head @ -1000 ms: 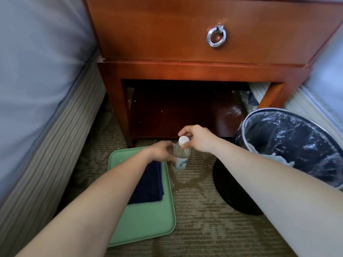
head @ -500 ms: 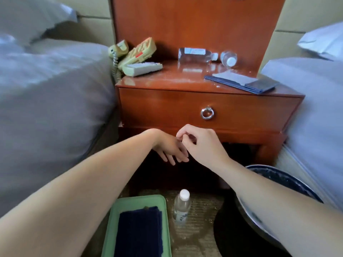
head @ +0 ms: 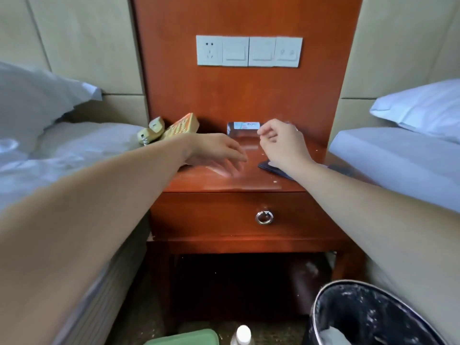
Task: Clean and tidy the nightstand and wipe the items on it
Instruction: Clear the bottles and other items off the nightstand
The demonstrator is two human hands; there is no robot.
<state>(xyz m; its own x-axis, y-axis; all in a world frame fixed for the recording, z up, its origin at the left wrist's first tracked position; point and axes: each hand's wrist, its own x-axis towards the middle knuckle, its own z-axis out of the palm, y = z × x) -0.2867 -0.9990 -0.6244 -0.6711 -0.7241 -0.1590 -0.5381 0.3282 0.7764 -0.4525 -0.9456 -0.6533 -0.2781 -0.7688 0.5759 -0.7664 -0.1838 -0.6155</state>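
nightstand [head: 224, 185] dead centre, top cluttered | lined bin [head: 373, 317] on the floor, your lower right | your left hand [head: 219, 153] over the top, fingers straight, blurry, empty | your right hand [head: 281, 143] loosely curled, holding nothing, right in front of the lying bottle [head: 242, 127] | phone [head: 171, 128] back-left | dark folder [head: 267, 167] under your right wrist

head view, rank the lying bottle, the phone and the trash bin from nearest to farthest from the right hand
1. lying bottle, at the back of the nightstand top, just beside the right hand.
2. phone, at the top's back left corner.
3. trash bin, down on the floor, front right.
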